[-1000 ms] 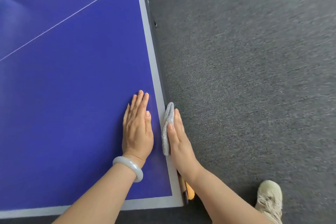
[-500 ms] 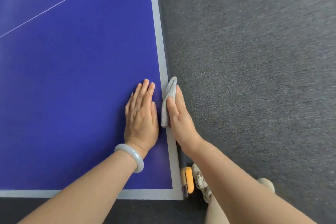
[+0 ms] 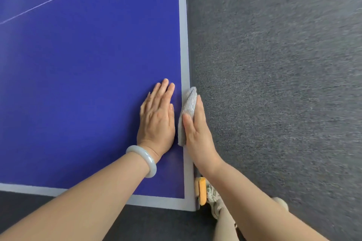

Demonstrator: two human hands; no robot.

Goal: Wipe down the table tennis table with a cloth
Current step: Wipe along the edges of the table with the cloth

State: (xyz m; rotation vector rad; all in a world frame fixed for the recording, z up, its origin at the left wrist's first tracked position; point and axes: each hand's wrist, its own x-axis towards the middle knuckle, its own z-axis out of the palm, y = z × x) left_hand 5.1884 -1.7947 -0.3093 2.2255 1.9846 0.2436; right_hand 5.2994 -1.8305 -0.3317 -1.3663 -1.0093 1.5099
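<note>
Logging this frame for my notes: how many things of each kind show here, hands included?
Hands: 2, left hand flat on the table, right hand holding the cloth
Cloth: 1
Table: 1
Bracelet: 1
Shoe: 1
Orange part at the table corner: 1
Total: 7

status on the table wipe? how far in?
Done: can't tell; the blue table top shows no visible wipe marks. In hand: the right hand presses the grey cloth against the table's side edge near the corner; the left hand lies flat, bracing. Left: the edge farther along, probably.
</note>
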